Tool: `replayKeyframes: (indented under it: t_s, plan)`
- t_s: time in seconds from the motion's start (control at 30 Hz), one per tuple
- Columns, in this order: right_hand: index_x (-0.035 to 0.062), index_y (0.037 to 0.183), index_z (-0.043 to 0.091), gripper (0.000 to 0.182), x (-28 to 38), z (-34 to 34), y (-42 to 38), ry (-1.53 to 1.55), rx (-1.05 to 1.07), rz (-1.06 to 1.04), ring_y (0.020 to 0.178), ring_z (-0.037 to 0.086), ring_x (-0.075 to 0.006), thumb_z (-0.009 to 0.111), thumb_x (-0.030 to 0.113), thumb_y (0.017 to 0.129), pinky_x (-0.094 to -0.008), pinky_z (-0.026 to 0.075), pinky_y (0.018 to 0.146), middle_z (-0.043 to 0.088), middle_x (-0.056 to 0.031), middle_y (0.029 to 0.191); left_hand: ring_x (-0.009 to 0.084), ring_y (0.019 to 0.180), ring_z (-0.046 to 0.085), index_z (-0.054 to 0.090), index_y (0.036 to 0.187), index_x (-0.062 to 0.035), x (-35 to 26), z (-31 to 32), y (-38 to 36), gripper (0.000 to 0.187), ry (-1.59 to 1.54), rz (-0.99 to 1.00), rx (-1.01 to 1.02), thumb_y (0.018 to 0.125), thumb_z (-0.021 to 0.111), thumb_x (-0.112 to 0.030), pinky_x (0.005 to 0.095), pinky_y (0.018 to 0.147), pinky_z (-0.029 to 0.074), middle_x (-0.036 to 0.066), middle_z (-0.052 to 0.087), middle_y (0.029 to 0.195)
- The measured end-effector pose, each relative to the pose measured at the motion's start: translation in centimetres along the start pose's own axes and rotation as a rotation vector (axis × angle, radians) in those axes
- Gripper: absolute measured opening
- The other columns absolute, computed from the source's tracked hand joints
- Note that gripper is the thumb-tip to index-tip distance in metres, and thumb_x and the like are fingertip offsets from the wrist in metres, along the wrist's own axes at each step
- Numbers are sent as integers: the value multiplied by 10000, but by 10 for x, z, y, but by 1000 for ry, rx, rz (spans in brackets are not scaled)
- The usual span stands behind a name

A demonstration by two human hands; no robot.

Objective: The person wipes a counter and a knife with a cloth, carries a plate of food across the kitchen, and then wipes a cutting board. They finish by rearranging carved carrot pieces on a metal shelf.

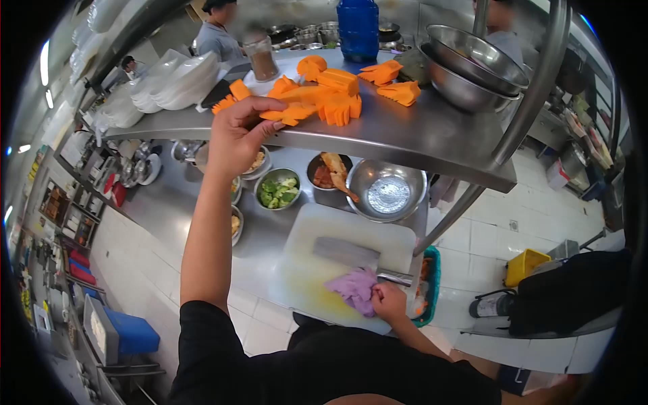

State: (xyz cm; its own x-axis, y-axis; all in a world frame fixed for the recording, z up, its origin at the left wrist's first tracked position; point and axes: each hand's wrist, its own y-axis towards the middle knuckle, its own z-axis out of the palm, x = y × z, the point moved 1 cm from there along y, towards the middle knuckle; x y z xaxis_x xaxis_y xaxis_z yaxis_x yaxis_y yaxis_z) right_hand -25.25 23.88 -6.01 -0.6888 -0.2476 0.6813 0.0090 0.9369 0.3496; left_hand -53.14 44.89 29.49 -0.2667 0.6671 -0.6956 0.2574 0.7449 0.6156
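Note:
My left hand (241, 133) is raised to the steel shelf (432, 138), with thumb and fingers pinching a carved carrot piece (291, 113) at the front edge. Around it lie several more orange carrot pieces with notched edges, among them a thick carrot block (339, 108). Lower down, my right hand (389, 302) is closed on a crumpled purple cloth (356, 290). The cloth rests on a white cutting board (304, 263). Just beyond the cloth a cleaver (345, 252) lies flat on the board, its handle close to my right hand.
Under the shelf stand a bowl of green vegetables (278, 190), a bowl with browned food (325, 172) and a steel bowl (387, 191). Stacked metal bowls (472, 67) and a blue container (358, 30) sit on the shelf. A steel post (533, 84) rises at right. People stand beyond.

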Motion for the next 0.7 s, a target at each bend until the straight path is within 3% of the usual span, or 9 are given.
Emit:
replayKeyframes:
  t_s: [0.1, 0.37, 0.7]
  plan:
    - [94, 794, 636, 76, -1, 3, 1, 40, 11, 18, 602, 589, -250, 662, 105, 724, -366, 464, 546, 577, -61, 662, 95, 863, 630, 651, 1023, 11, 12, 1, 1, 216, -145, 114, -31, 819, 660, 82, 216, 766, 507, 56, 673, 990]
    - [104, 780, 633, 61, -4, 4, 0, 26, 45, 9, 594, 574, -239, 669, 121, 733, -356, 450, 539, 557, -48, 647, 75, 804, 625, 665, 989, -8, 3, 3, -1, 185, -27, 49, -97, 811, 694, 37, 205, 725, 491, 22, 683, 890]
    - [93, 811, 629, 90, -2, 0, 2, 46, 70, 31, 632, 593, -252, 658, 118, 730, -366, 473, 557, 582, -54, 682, 96, 859, 627, 650, 1052, 20, 5, 2, 2, 209, -40, 104, -66, 845, 663, 40, 219, 764, 504, 41, 672, 999]
